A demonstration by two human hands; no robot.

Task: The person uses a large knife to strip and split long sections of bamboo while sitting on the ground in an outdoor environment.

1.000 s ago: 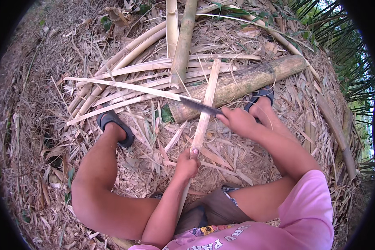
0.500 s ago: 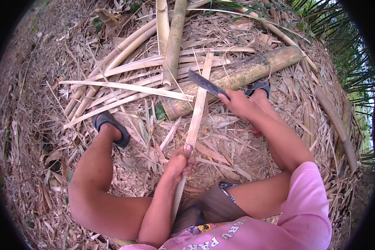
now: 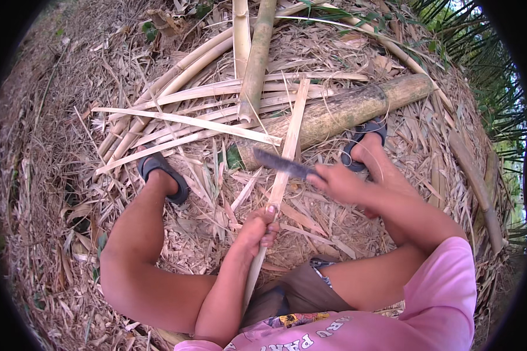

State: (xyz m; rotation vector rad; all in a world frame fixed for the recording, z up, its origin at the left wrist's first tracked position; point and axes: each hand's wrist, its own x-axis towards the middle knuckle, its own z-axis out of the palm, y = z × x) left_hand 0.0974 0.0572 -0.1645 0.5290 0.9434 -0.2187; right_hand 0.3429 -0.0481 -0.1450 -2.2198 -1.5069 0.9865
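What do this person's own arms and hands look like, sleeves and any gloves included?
The left hand and right hand are gloveless, both forearms bare. The right sleeve is short and pink; only a pink edge of the left sleeve shows.

Free room, left: chip-strewn ground [image 3: 190, 240], low litter, between the left leg [image 3: 136, 219] and the left forearm [image 3: 228, 292]; a hand could pass.
Free room, right: littered ground between the held bamboo strip [image 3: 294, 126] and the right foot [image 3: 367, 151], partly covered overhead by the right hand [image 3: 339, 182].
Obstacle, ahead: one thick log [image 3: 334, 114], lying aslant, blocking low passage.
Obstacle, centre: bamboo strip, running from the left hand [image 3: 257, 229] across the log.
Obstacle, centre: knife [image 3: 275, 162], blurred, blade crossing the strip; contact unclear.
Obstacle, far left: loose strips [image 3: 187, 121], criss-crossed, overlain by a bamboo pole [image 3: 256, 64].
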